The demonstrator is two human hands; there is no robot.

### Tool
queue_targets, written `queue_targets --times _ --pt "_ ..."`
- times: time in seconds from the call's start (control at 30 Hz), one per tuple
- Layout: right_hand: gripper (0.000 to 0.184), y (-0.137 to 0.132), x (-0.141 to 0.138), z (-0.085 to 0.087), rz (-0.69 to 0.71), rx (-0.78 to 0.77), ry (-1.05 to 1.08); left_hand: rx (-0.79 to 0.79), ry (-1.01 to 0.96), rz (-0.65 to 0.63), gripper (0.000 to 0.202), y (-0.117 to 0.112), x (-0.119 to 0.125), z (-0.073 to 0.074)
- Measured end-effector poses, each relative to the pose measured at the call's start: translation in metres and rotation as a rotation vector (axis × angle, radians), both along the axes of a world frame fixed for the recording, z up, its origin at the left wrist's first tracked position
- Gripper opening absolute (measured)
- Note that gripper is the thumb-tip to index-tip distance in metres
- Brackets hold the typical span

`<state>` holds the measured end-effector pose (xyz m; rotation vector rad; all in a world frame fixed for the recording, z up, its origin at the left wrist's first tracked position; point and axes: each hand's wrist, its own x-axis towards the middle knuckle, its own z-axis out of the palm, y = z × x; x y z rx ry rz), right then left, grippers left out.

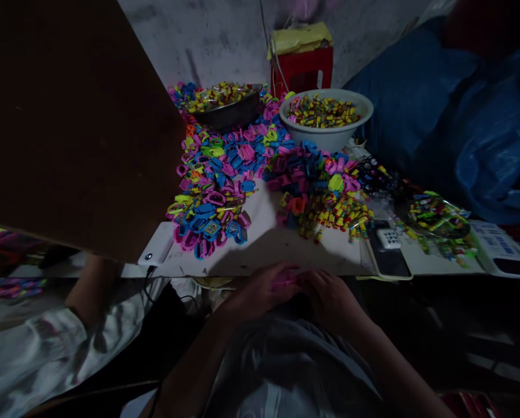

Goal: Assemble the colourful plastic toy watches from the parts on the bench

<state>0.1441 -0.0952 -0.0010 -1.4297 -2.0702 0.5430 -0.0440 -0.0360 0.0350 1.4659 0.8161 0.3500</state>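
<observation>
My left hand [260, 290] and my right hand [329, 293] meet just below the near edge of the white table [264, 249], above my lap. Together they pinch a small pink plastic piece [284, 280], fingers curled round it. The light there is dim and the piece's shape is hard to make out. On the table ahead lies a big heap of pink, blue, green and orange plastic frames [225, 174]. A smaller pile of little yellow and red pieces [336, 215] sits right of the middle.
A white bowl [327, 136] and a dark metal basin [229, 113] at the back hold small coloured pieces. A brown board [68, 116] blocks the left. A phone [388, 252], a power bank [155, 251] and blue bags [460, 116] are nearby. Another person's arm [85, 290] is at the left.
</observation>
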Motion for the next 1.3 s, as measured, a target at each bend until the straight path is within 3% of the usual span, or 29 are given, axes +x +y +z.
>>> queue_targets --times 0.27,0.37,0.47,0.6,0.67,0.77,0.87,0.97,1.03,1.1,1.13,1.2,1.3 --pt "0.017 -0.001 -0.001 0.002 -0.028 -0.045 0.112 0.015 0.043 0.002 0.059 -0.003 -0.004 0.003" --pt "0.047 0.011 0.015 -0.008 -0.092 -0.027 0.083 0.148 0.134 0.072 0.06 0.006 -0.014 0.003" --pt "0.048 0.03 0.04 -0.028 -0.207 -0.028 -0.068 0.479 0.311 0.246 0.053 0.033 -0.034 0.009" --pt "0.038 0.052 0.055 -0.054 -0.363 -0.126 -0.331 0.947 0.647 0.534 0.051 0.094 -0.068 0.017" --pt "0.036 0.058 0.053 -0.061 -0.416 -0.159 -0.406 1.026 0.834 0.682 0.054 0.123 -0.083 0.018" --pt "0.033 0.06 0.047 -0.065 -0.448 -0.172 -0.426 0.958 1.066 0.784 0.061 0.15 -0.094 0.013" --pt "0.031 0.059 0.048 -0.065 -0.438 -0.179 -0.399 0.957 1.162 0.759 0.065 0.155 -0.084 0.006" --pt "0.037 0.062 0.055 -0.065 -0.405 -0.126 -0.407 1.1 1.05 0.697 0.061 0.145 -0.05 -0.004" --pt "0.038 0.066 0.058 -0.065 -0.387 -0.055 -0.42 1.122 0.882 0.479 0.057 0.138 -0.019 -0.014" --pt "0.032 0.069 0.059 -0.065 -0.365 -0.003 -0.428 1.023 0.679 0.213 0.053 0.133 0.011 -0.029" --pt "0.028 0.07 0.059 -0.065 -0.352 0.011 -0.424 0.951 0.589 0.139 0.052 0.132 0.023 -0.037" --pt "0.021 0.068 0.057 -0.064 -0.332 0.024 -0.353 0.853 0.479 0.118 0.049 0.134 0.039 -0.052" --pt "0.017 0.055 0.053 -0.064 -0.31 0.035 -0.174 0.797 0.424 0.186 0.042 0.136 0.043 -0.065"
